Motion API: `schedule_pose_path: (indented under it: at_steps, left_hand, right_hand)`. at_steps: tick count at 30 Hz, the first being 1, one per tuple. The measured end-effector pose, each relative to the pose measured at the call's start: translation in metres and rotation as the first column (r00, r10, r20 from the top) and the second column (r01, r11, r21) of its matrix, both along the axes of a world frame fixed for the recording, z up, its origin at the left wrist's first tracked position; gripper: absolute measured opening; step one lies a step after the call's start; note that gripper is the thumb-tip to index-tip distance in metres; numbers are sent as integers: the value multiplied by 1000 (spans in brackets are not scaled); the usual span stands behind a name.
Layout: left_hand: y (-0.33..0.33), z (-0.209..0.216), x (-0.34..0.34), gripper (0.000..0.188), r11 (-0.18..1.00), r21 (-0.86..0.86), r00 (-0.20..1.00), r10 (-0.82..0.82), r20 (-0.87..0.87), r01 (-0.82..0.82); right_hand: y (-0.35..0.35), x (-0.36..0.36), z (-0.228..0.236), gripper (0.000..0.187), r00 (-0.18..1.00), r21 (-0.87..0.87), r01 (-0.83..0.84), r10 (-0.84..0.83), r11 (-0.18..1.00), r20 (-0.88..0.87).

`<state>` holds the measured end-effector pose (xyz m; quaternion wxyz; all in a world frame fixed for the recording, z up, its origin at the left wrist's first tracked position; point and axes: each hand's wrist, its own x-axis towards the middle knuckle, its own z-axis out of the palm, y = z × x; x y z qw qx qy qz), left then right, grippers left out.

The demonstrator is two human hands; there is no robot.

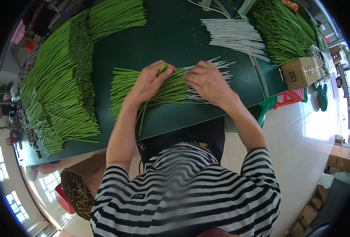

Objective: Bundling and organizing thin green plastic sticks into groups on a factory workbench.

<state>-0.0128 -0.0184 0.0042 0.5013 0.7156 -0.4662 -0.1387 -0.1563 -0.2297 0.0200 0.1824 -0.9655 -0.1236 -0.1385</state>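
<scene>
A layer of bright green stems [121, 89] lies across the table in front of me, with thin white sticks [224, 66] reaching out from its right side. My left hand [150, 82] is closed over the green stems, and the end of one green stem [163, 68] pokes up between thumb and forefinger. Just right of it, my right hand [210, 82] hovers over the white sticks where they meet the green. Its fingers are pinched together, and what they grip is hidden. A couple of loose stems [142, 118] slant toward the front edge below my left wrist.
Piles of green stems [64, 87] cover the dark green table [171, 35] at left. White sticks [236, 36] are heaped at the far right, beside more green stems [283, 33] and a cardboard box [299, 74]. A carton of brown scraps [92, 170] stands below left.
</scene>
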Motion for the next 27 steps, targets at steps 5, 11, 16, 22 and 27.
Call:
schedule_pose_path:
  at_steps: [5,11,16,22,27]
  left_hand:
    - [9,1,1,37,994,105,951,31,-307,2]
    - [4,2,0,39,997,75,918,44,-395,-16]
    - [6,1,0,41,999,13,904,33,-426,-31]
    - [7,1,0,36,996,-80,792,-10,-611,-50]
    - [4,-4,4,33,995,-91,790,-19,-613,-47]
  right_hand:
    - [-28,-4,10,13,988,58,107,-113,993,107]
    - [-127,33,-26,13,871,-39,463,-446,886,209]
    - [-154,55,-52,12,905,-106,398,-371,911,208]
    - [-150,51,-55,9,891,-59,366,-331,929,311]
    - [-151,50,-54,9,886,-88,364,-315,927,340]
